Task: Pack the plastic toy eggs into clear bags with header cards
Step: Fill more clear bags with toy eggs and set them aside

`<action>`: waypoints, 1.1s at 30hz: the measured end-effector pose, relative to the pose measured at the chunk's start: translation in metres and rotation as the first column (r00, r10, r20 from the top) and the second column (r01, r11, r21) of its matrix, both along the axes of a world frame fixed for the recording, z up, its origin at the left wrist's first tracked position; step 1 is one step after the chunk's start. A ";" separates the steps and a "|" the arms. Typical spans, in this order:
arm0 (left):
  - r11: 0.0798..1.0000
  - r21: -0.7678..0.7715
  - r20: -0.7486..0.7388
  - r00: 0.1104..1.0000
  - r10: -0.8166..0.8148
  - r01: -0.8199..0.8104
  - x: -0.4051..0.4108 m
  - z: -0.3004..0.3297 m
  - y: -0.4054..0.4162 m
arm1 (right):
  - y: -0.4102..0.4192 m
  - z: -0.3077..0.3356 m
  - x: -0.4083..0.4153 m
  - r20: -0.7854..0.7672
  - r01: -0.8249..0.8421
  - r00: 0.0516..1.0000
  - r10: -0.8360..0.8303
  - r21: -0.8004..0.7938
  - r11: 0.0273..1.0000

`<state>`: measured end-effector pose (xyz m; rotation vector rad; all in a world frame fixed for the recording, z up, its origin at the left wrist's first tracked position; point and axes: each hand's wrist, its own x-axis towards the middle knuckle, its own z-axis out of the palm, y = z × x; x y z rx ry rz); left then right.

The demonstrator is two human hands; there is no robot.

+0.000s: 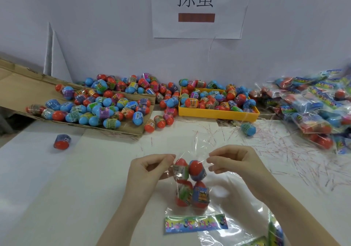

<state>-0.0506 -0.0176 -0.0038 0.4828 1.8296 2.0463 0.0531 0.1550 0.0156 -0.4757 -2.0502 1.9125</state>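
Note:
A clear bag [190, 185] with several red and blue toy eggs inside stands on the white table in front of me. My left hand [150, 169] pinches the bag's open top at its left side. My right hand [233, 162] pinches the top at its right side. A colourful header card [195, 224] lies flat on the table just below the bag. Loose eggs are heaped on a cardboard sheet [133, 129] at the back left, and more fill a yellow tray [218, 112] at the back centre.
Packed bags [313, 108] pile up at the right. Single eggs lie at the left [61, 142] and near the tray [248, 128]. Thin red-and-white strips [284, 150] litter the table's right side. More clear bags with cards [273, 232] lie at the bottom right.

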 end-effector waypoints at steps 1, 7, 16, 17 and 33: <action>1.000 -0.017 -0.017 1.000 0.003 -0.003 -0.001 0.000 0.000 | 0.000 0.000 0.000 0.007 -0.008 1.000 0.008 -0.004 1.000; 0.999 -0.032 -0.022 1.000 -0.015 0.014 0.001 0.001 -0.001 | -0.001 0.001 0.001 0.010 -0.028 1.000 0.028 -0.040 0.999; 1.000 -0.011 -0.038 0.999 -0.024 0.024 -0.002 0.002 -0.003 | 0.002 0.000 0.001 0.020 -0.055 0.998 0.059 -0.131 0.990; 1.000 -0.015 -0.047 0.999 -0.021 0.020 -0.003 0.001 -0.004 | 0.003 0.001 0.001 0.029 -0.055 0.998 0.060 -0.152 0.987; 0.976 -0.030 -0.189 0.958 -0.215 0.213 -0.013 0.002 -0.013 | 0.011 -0.006 0.000 -0.015 -0.103 0.995 0.102 -0.155 0.982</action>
